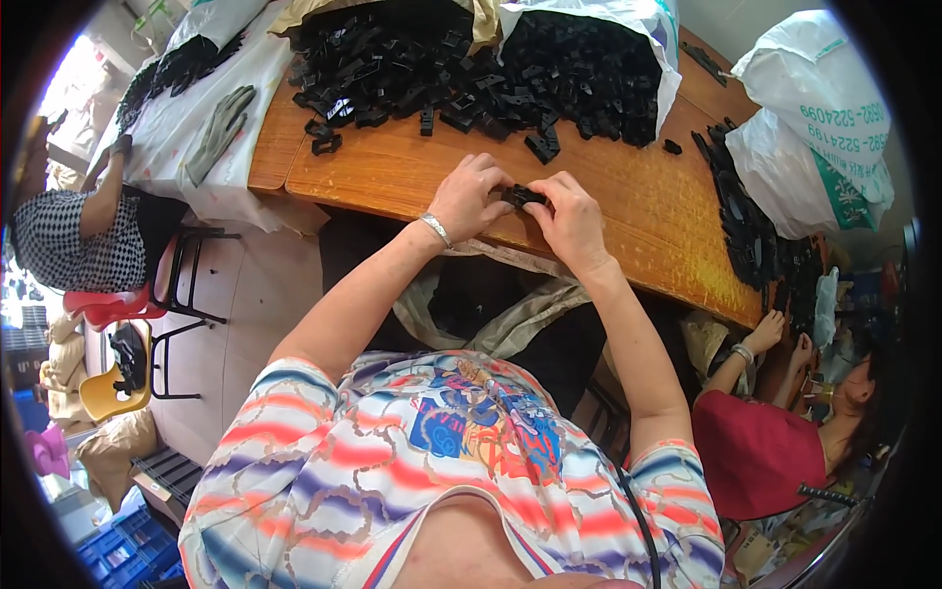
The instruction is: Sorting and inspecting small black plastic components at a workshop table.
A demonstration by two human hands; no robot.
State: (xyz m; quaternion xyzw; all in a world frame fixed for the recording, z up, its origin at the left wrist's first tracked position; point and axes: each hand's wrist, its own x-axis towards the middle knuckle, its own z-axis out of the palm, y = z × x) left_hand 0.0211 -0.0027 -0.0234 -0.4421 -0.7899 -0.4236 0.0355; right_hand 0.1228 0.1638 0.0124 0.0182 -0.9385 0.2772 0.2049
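Over the front edge of the wooden table, my left hand (471, 199) and my right hand (569, 218) meet around a small black plastic part (522, 195). Fingertips of both hands pinch it from either side, so much of its shape is covered. Beyond my hands lies a big heap of black plastic parts (392, 74), spilling out of a brown bag. Beside it, a white sack (667, 88) lies open with more small black pieces (584, 79). A few loose pieces, among them a black clip-like part (543, 145), rest nearest my hands.
Long black parts (736, 206) and stuffed white bags (814, 137) line the table's right side, where a co-worker in red (760, 447) works. At left, another person (83, 236) sits by a white-covered table with a grey glove (221, 133). A yellow chair (118, 383) stands behind.
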